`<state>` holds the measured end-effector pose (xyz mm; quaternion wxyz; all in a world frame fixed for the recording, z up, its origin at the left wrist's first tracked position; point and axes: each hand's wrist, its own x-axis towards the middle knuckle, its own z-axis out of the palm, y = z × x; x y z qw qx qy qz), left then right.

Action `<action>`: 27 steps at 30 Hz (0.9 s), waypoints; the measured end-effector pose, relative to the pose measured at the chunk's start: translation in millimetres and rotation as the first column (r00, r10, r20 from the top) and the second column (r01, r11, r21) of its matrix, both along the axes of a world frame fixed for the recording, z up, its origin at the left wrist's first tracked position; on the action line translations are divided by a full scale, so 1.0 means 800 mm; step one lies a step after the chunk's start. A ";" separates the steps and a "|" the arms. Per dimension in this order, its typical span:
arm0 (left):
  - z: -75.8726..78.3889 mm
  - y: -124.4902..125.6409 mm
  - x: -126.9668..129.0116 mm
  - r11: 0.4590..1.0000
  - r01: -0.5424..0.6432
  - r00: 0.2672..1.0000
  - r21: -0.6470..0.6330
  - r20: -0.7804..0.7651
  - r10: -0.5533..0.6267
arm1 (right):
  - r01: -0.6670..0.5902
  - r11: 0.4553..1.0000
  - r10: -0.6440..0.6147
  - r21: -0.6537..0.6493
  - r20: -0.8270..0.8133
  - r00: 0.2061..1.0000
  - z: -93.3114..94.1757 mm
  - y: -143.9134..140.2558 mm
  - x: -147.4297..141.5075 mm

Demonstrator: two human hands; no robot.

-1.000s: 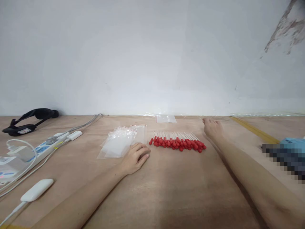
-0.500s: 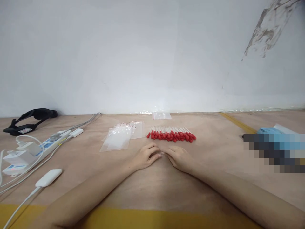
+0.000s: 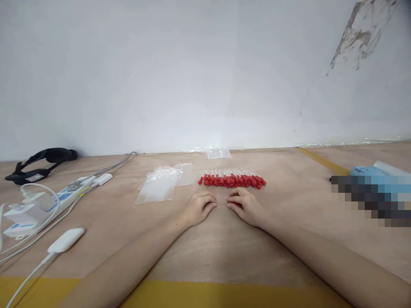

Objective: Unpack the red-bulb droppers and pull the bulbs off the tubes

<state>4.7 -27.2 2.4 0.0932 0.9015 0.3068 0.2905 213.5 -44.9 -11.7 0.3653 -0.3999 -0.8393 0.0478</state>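
Note:
My left hand (image 3: 201,207) rests low over the table with thumb and fingers pinched on the thin pale end of a red-tipped stick (image 3: 221,203). Opposite it, my right hand (image 3: 246,207) is closed around the stick's red end, which shows only in part between the fingers. Just beyond my hands lies a row of red-headed white sticks (image 3: 231,180), heads toward me. Several clear zip bags (image 3: 159,185) lie overlapped to the left of the row.
Another clear bag (image 3: 218,154) lies by the wall. On the left are a power strip (image 3: 66,196) with plugs and cables, a white charging case (image 3: 66,240) and a black strap (image 3: 41,164). A blue packet (image 3: 369,174) lies at the right, beside a partly blurred dark patch.
My hands have moved slightly apart, and the thin stick between them now shows, with red at my right fingers. The view has shifted slightly; the row and bags stay put.

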 end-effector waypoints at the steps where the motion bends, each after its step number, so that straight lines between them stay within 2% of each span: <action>1: 0.000 -0.001 0.000 1.000 -0.001 1.000 0.004 0.011 0.001 | -0.005 1.000 0.005 0.005 0.007 1.000 -0.001 0.001 0.001; 7: -0.003 -0.002 0.005 0.992 0.031 0.999 0.122 -0.010 -0.030 | -0.020 0.997 0.016 0.073 0.057 0.998 0.001 0.003 -0.007; 11: -0.003 -0.003 0.007 0.949 -0.064 0.994 0.308 -0.060 0.087 | -0.017 0.995 0.008 0.098 0.086 0.996 0.005 0.001 -0.012; 14: 0.001 -0.005 0.007 0.907 -0.086 0.989 0.412 -0.077 0.128 | -0.001 0.992 -0.018 0.130 0.143 0.990 0.006 0.000 -0.012; 19: 0.004 -0.006 0.006 0.906 -0.042 0.982 0.422 -0.150 0.116 | -0.021 0.990 -0.008 0.142 0.204 0.979 0.005 0.002 -0.011; 27: 0.001 -0.006 0.003 0.937 -0.003 0.987 0.349 -0.147 0.057 | -0.047 0.990 0.020 0.133 0.198 0.980 0.002 0.001 -0.009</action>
